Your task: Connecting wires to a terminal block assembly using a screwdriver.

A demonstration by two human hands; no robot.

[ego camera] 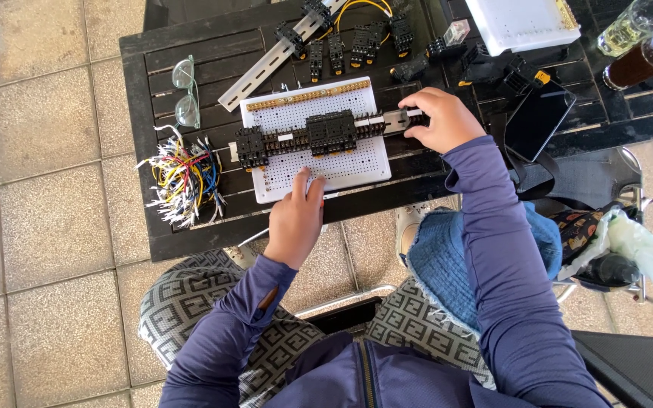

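The right hand (pixel 444 121) curls over the right end of a metal mounting rail (pixel 394 121), its grip closed around the rail's tip where it sticks out past the board; the fingertips are hidden on the far side. The left hand (pixel 296 215) lies flat on the near edge of the white perforated board (pixel 341 162), fingers together and pressing down, holding nothing. That board, a rectangle dotted with fine holes and edged along its far side by a brass-coloured strip, sits in the middle of the desk (pixel 160 83). Across it runs the rail, carrying a row of blocky black relay sockets (pixel 330 132), ribbed and matt.

The desk is dark slatted wood. Left of the board lies a tangled bundle of short wires (pixel 183 177) in yellow, white, red and blue, and beyond it clear safety glasses (pixel 185 91). Further back, a second bare rail (pixel 266 64) lies at a slant with loose black sockets around it. A dark phone (pixel 538 117) rests right of the hand. At the top edge a white plastic tray (pixel 523 23) and two drinking glasses (pixel 644 41) are partly cut off.
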